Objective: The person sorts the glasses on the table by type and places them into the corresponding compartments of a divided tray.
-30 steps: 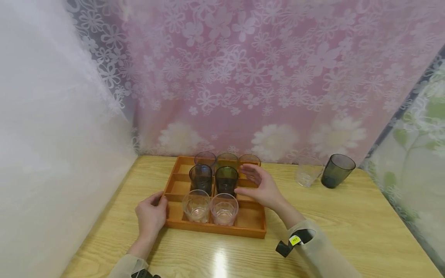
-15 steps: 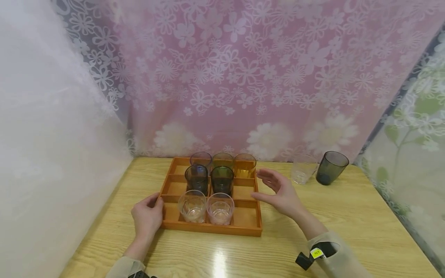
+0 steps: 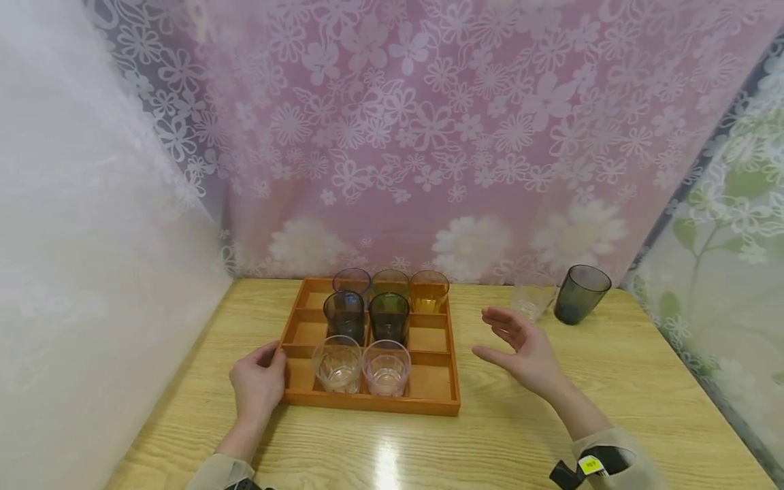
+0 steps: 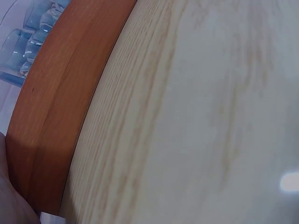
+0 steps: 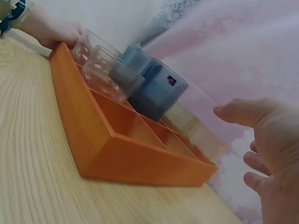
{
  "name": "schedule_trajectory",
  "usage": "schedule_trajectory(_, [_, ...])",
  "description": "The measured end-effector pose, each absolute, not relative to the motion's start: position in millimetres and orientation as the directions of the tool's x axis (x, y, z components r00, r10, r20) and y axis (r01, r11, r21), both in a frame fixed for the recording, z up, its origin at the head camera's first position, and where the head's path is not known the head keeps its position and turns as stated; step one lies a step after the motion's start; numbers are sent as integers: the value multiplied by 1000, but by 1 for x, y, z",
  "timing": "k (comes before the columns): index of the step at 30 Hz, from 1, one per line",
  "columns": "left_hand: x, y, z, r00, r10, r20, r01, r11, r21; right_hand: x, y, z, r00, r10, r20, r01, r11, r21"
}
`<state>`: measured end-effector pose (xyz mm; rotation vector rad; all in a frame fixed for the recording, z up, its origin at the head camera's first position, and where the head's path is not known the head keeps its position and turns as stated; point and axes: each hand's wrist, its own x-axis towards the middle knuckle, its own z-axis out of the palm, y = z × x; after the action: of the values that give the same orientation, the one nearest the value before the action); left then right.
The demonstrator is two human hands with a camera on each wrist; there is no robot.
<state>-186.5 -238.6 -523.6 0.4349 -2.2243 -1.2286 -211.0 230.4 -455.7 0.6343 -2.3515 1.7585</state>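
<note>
Head view gives me the whole bench: my left hand (image 3: pixel 258 382) rests against the left wall of the orange wooden tray (image 3: pixel 373 403), near its front corner, thumb on the rim and fingers curled loosely round the edge. My right hand (image 3: pixel 525 350) hovers over the table (image 3: pixel 612 381) just right of the tray, palm turned leftward, fingers spread and relaxed, gripping nothing and touching nothing.

Seven tumblers stand upright in the tray's compartments. I see two clear ones (image 3: pixel 338 363) side by side in the front row, two dark grey ones (image 3: pixel 346 315) in the middle row, and three in the back row, the rightmost an amber glass (image 3: pixel 429 291). The right-hand compartments of the front and middle rows hold no glass.

Near the far right corner of the table, well apart from the tray, a clear tumbler (image 3: pixel 531 295) stands just beside a dark tumbler (image 3: pixel 580 292).

On the left wrist view I see only the tray's outer wall (image 4: pixel 51 116) and table grain.
</note>
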Motion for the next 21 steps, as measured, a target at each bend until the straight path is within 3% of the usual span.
schedule_trajectory(21, [-183,-237,-519,-812,-513,279,-29,512,858,-211,284,-469,-923,-150,355,-386,337,-859])
